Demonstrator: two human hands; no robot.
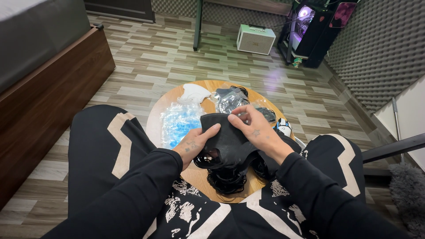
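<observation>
Left hand and right hand pinching a black fabric face mask above a round wooden table; tangled black ear loops beneath could snag, dragging neighbouring masks off.

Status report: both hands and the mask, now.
Left hand and right hand each grip the black face mask. Held over the round wooden table. Plastic wrappers beside it, nothing blocking.

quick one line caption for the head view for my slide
Left hand and right hand hold a black fabric face mask above a round wooden table.
</observation>
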